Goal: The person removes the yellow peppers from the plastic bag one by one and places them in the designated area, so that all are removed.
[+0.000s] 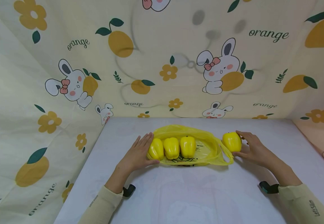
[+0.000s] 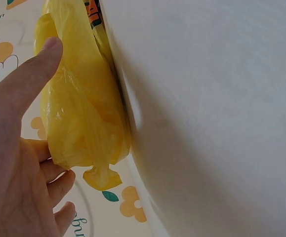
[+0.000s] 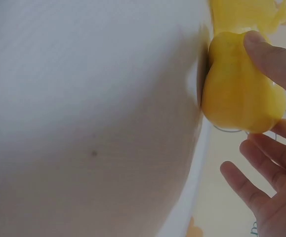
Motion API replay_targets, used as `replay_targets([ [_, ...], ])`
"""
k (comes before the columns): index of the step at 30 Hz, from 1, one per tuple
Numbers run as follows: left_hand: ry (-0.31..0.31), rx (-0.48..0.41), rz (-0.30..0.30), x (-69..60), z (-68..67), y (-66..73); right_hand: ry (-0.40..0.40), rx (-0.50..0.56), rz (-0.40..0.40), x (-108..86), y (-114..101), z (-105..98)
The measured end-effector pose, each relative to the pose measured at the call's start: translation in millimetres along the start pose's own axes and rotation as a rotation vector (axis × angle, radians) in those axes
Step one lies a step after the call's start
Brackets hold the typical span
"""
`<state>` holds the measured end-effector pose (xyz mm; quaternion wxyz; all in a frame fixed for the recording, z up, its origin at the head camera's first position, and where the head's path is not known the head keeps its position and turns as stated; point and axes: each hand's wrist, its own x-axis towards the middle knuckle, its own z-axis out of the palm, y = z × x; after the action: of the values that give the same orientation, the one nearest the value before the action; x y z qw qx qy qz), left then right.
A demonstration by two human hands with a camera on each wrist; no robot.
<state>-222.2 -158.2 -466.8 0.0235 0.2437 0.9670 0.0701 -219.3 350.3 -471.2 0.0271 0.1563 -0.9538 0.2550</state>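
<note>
Three yellow peppers, the middle one [image 1: 171, 148] among them, lie in a row inside a translucent yellow plastic bag [image 1: 207, 152]. My left hand [image 1: 136, 154] rests at the bag's left end, its thumb and fingers against the plastic [image 2: 83, 113] around the leftmost pepper [image 1: 156, 149]. A fourth yellow pepper [image 1: 232, 142] stands on the table outside the bag, beside its right handle. My right hand [image 1: 254, 151] holds that pepper [image 3: 244, 89] from the right between thumb and fingers; the other fingers are spread apart.
The bag lies on a white-covered table [image 1: 184, 193]. Behind and at both sides hangs a cream cloth [image 1: 156, 34] printed with oranges, flowers and rabbits. A dark strap piece [image 1: 129, 190] shows at the left wrist and another [image 1: 269, 187] at the right.
</note>
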Motion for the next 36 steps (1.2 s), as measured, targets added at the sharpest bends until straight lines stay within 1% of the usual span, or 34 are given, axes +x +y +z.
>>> replay_targets([
  [5, -0.002, -0.003, -0.004, -0.2, -0.6, 0.5, -0.003, -0.002, 0.001, -0.9, 1.1, 0.1],
  [10, -0.005, 0.000, 0.001, -0.2, -1.2, 1.0, 0.012, -0.010, -0.012, -3.3, 0.7, -1.2],
  [26, -0.022, -0.011, -0.005, -1.4, -4.9, 3.3, 0.080, -0.043, -0.103, -3.8, -9.2, -13.6],
  [31, -0.025, -0.020, -0.007, -2.3, -6.2, 4.3, 0.105, -0.056, -0.126, -1.7, -15.5, -16.1],
  [36, -0.025, -0.023, -0.004, -1.9, -7.3, 5.0, 0.113, -0.064, -0.152, -0.2, -26.6, -18.5],
])
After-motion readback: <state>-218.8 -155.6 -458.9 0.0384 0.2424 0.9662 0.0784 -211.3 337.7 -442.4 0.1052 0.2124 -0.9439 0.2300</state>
